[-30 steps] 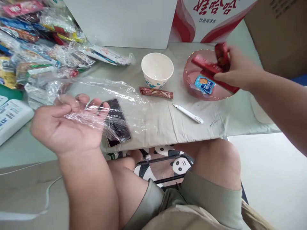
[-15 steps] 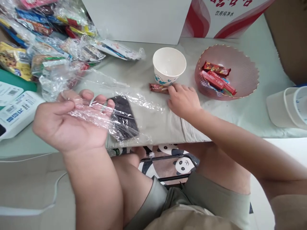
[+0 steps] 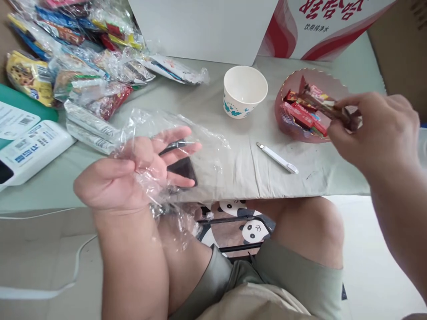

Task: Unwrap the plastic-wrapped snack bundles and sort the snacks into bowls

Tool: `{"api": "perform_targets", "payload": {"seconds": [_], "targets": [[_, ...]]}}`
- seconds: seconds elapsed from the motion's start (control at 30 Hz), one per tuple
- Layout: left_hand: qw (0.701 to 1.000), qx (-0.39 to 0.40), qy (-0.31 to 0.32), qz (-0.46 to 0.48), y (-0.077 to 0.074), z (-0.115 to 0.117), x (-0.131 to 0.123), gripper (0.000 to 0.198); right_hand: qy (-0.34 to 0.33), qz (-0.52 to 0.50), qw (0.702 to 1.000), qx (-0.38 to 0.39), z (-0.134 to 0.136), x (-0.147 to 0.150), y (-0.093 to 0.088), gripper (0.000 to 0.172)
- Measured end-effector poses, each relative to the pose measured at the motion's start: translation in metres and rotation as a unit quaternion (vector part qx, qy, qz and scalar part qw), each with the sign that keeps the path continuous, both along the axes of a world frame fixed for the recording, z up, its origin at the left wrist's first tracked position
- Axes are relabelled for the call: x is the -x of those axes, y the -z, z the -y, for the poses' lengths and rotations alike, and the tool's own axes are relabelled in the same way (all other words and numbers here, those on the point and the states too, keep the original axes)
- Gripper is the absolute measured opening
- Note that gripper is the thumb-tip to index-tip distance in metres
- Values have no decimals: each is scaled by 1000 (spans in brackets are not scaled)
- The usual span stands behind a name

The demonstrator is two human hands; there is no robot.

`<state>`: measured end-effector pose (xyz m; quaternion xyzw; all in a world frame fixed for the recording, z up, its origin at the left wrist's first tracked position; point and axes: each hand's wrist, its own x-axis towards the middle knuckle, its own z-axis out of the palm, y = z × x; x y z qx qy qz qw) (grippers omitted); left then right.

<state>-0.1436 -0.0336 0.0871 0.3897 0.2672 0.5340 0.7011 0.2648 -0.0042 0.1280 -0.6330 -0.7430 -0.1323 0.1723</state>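
My right hand (image 3: 376, 129) pinches a brown-wrapped snack bar (image 3: 328, 106) above the right side of the pink scalloped bowl (image 3: 283, 120). Inside the bowl lie several red-wrapped snack bars (image 3: 303, 119), partly hidden by the held one. Palm up, my left hand (image 3: 143, 173) grips a crumpled clear plastic bag (image 3: 207, 138) between thumb and curled index finger, its other fingers spread. The plastic trails below the table edge. Under it, a dark phone (image 3: 183, 171) lies partly covered. A white paper cup (image 3: 245, 93) with blue leaf print stands left of the bowl.
A white utility knife (image 3: 276, 158) lies before the cup. Packaged snacks (image 3: 96, 66) pile up at the back left, with a silver packet (image 3: 90, 129) nearer me. White-and-green containers (image 3: 36, 142) occupy the left side. A large white-and-red carton (image 3: 203, 26) stands behind.
My right hand has lifted the snack bar from beside the cup and carried it right, over the bowl. The knife has come into view. My left fingers have spread, and the plastic hangs lower.
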Motion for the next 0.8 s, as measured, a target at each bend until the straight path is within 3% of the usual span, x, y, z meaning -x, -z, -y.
{"api": "perform_targets", "payload": {"seconds": [0.07,0.13,0.2,0.27,0.33,0.4,0.43,0.53,0.63,0.73,0.8], "targets": [[998,-25,58,11,-1,-1,-4,40,-11,-46,999,14,3,-8,1,32],[991,-51,120,22,-2,-2,-11,37,-120,-173,975,70,10,4,10,46],[981,-62,182,34,-3,-3,-21,42,-243,-340,890,184,18,34,23,67],[970,-45,234,44,-5,-4,-32,44,-301,-446,796,277,23,69,37,82],[968,4,247,34,-6,-4,-41,37,-329,-510,713,352,24,97,49,68],[977,70,200,-18,-5,-4,-45,26,-296,-566,660,395,23,110,58,45],[980,101,162,-61,-4,-4,-45,25,-257,-597,650,394,22,111,61,39],[967,144,74,-197,0,-8,-35,32,-134,-670,654,326,19,98,71,40],[955,134,-23,-264,6,-17,-23,29,-87,-694,645,308,16,82,77,43],[949,126,-229,-174,16,-27,-22,23,-69,-705,634,311,12,72,80,44],[936,136,-315,-74,22,-32,-29,21,-63,-700,649,292,10,69,84,44]]}}
